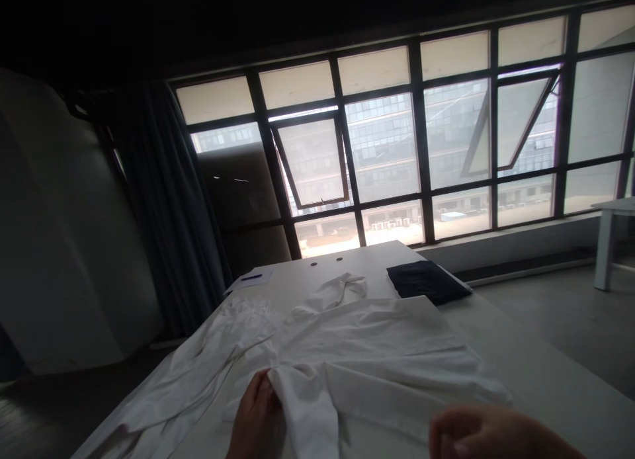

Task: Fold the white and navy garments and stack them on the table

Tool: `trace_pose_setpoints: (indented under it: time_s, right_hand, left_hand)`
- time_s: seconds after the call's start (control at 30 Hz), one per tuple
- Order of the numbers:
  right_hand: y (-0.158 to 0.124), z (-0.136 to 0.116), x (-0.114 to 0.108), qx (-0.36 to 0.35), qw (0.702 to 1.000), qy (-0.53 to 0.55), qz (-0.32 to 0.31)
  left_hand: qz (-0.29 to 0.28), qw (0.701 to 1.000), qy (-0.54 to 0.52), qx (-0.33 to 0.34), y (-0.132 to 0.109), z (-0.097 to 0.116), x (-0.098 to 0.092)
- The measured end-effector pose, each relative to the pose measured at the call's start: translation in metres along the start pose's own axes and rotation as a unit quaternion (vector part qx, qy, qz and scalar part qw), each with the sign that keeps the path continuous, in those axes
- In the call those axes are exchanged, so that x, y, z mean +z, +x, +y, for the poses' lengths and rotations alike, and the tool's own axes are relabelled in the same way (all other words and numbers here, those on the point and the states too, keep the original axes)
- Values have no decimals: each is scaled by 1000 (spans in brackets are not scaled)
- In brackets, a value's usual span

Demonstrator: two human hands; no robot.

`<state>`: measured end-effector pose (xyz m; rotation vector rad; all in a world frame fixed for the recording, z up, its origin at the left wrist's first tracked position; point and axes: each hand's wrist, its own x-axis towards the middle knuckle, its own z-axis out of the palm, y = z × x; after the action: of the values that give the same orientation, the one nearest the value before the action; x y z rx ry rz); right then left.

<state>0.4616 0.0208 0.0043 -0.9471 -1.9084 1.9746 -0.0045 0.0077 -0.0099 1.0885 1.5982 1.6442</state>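
A white shirt lies spread over the white table, with one sleeve trailing to the far side and another to the left. My left hand sits at the near edge with its fingers closed on a fold of the shirt near the collar. My right hand hovers low at the bottom right, blurred and partly cut off by the frame edge, just short of the shirt's right side. Its fingers look curled, and nothing shows in them.
A folded dark garment lies at the table's far right corner. A sheet of paper with a blue pen sits at the far left corner. Large windows fill the back wall, a dark curtain hangs left, and another white table stands right.
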Motion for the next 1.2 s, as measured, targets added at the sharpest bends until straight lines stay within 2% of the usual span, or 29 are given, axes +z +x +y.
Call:
trace_pose_setpoints:
  time_s: [0.07,0.13,0.17,0.27,0.33,0.4,0.5,0.57,0.63,0.73,0.83,0.93,1.1,1.2]
  right_hand:
    - [5,-2,3,-32,988,-97,113]
    - [11,-3,5,-57,947,-220,226]
    - [13,-2,6,-66,927,-270,253]
    - [19,8,3,-71,890,-358,273]
    - [25,19,-3,-50,864,-403,298]
    - [34,31,-12,-21,832,-442,335]
    - [45,43,-28,-1,788,-481,385]
    - [48,47,-39,3,772,-493,401]
    - [48,49,-47,1,771,-493,403]
    - [45,48,-53,-12,781,-479,402]
    - [43,43,-51,-13,782,-472,406]
    - [37,34,-45,-20,783,-475,401]
    - [18,18,-44,-91,830,-449,317]
    - [14,14,-47,-78,844,-430,310]
  left_hand:
    - [-10,996,-73,-58,-1,-2,4]
    - [-44,993,-84,-69,-1,-5,6]
    - [-62,994,-68,-56,0,-6,5]
    - [-101,995,3,-8,0,-6,3]
    - [-112,993,22,2,-2,-2,-1]
    - [-152,988,34,2,-4,4,-7]
    - [-238,965,112,12,-4,10,-20]
    - [-270,944,185,40,-1,8,-29]
    - [-281,927,237,74,4,1,-36]
    - [-254,919,282,110,10,-12,-39]
    - [-220,912,315,146,14,-19,-36]
    - [-217,898,326,200,17,-20,-32]
    - [-214,884,344,233,25,-28,-37]
    - [-207,880,354,240,29,-39,-45]
